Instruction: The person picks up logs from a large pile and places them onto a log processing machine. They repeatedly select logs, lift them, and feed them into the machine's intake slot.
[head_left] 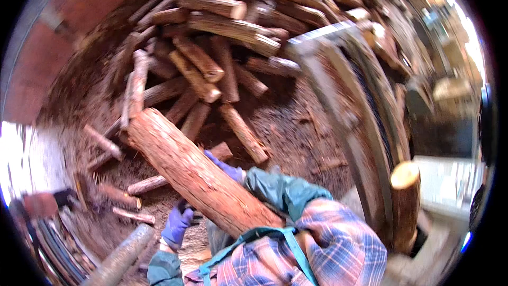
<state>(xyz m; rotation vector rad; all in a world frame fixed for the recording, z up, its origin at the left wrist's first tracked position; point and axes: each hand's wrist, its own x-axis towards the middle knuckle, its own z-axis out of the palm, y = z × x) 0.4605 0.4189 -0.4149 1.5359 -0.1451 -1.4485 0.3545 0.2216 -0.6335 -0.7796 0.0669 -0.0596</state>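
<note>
A thick, reddish-barked log [196, 172] slants across my front, its near end against my body and its far end raised toward the left. My right hand [225, 167], in a purple glove, presses along the log's right side, with the forearm beside it. At the opposite side, my left hand [177, 225], gloved in purple with a dark palm, is curled at the log's lower left edge. Its fingertips are partly blurred there. Both hands appear to bear the log between them.
A heap of split and round logs [227, 26] spreads beyond me over bark-littered ground. A long metal-edged wooden frame [344, 111] stands at the right, with an upright log [406, 206] beside it. At lower left lie a grey pole [121, 254] and thin sticks.
</note>
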